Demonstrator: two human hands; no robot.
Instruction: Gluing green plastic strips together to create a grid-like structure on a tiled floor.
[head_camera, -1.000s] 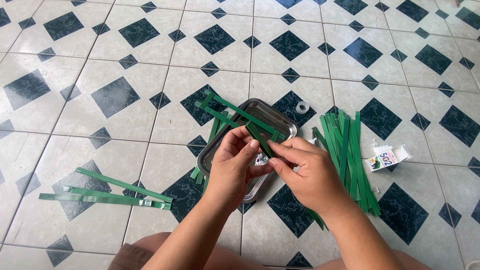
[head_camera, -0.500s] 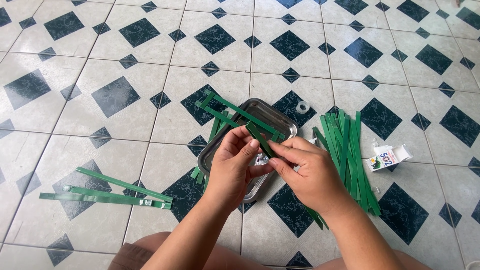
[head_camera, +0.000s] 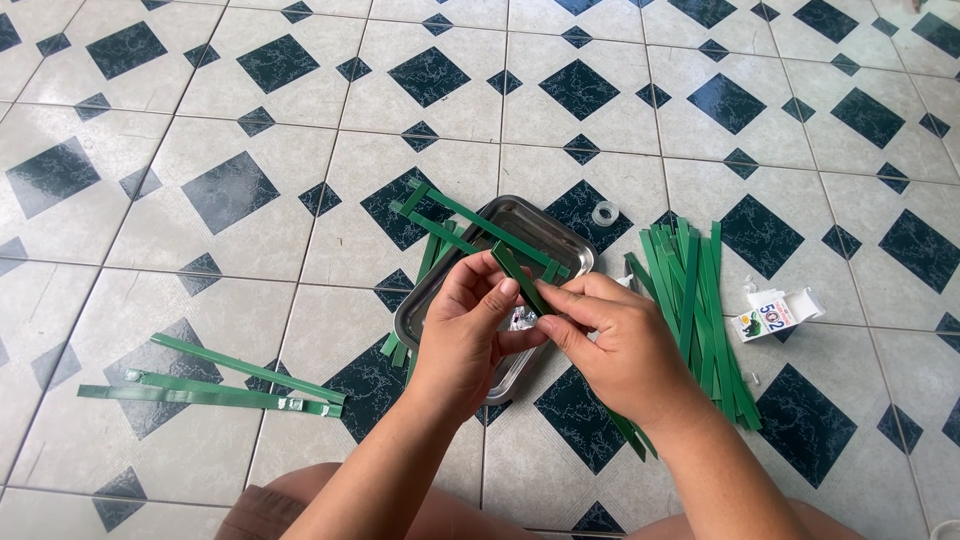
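**Strip held over tray, both hands engaged**

Floor (head_camera: 250, 120): tiled. Bundle of strips (head_camera: 695, 300) lies just right of the right hand; three loose strips (head_camera: 215, 385) lie well left. Tray (head_camera: 540, 225) sits under and beyond the hands. Left hand (head_camera: 465, 345) and right hand (head_camera: 620, 345) both pinch one strip (head_camera: 520, 278), its long axis running up-left; both equally near. Against the earlier frame, no visible change.
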